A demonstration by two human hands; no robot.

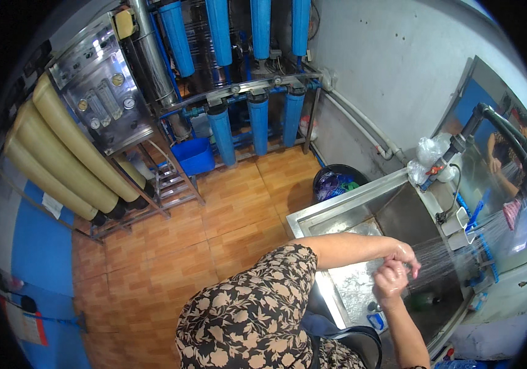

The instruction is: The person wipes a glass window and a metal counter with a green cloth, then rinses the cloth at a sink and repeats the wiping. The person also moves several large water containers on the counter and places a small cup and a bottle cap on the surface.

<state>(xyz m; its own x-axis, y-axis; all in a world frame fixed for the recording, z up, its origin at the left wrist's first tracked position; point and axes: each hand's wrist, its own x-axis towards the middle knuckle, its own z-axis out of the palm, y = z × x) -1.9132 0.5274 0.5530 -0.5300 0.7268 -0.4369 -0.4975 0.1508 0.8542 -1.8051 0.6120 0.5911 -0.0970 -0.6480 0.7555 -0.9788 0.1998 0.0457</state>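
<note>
My left hand (404, 256) and my right hand (391, 281) meet, wet, over a stainless steel sink (349, 202). A spray of water (439, 253) reaches them from the right, from the pink-wrapped end (511, 212) of a dark pipe. The left hand lies on top with its fingers bent loosely downward, partly apart. Below it the right hand is closed, its fingers curled against the left hand; their exact contact is partly hidden. Neither seems to hold an object. Near my right wrist, a small blue and white item (376, 321) lies in the sink.
White holders (457, 227) with a blue-handled brush (477, 212) stand on the sink's right ledge, beside plastic bags (429, 150). Behind the sink sits a black bin (337, 178). Blue filter housings (258, 123), a blue basket (193, 155) and tan tanks (60, 160) stand farther left.
</note>
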